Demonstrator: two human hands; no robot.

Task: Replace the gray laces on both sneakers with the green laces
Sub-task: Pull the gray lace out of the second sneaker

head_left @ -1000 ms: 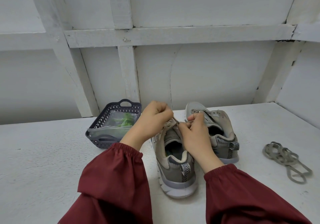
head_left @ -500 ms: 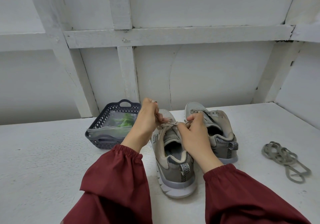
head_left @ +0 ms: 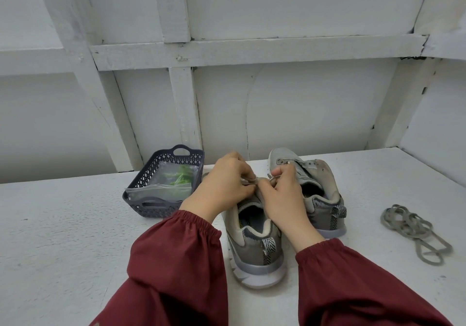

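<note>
Lace-pulling at centre frame, judged the step in hand; left hand and right hand knuckle to knuckle over the front of the near sneaker; fingers of both curled tight, pinching a short run of gray lace between them; lace stretched roughly left to right, across the shoe's long axis, toe pointing up the frame; eyelets hidden under the hands; probably an upward draw next, either hand equally near; far sneaker just right, apparently unlaced; loose gray lace on the desk at right; green laces bagged in the basket at left, nearer the left hand.
</note>
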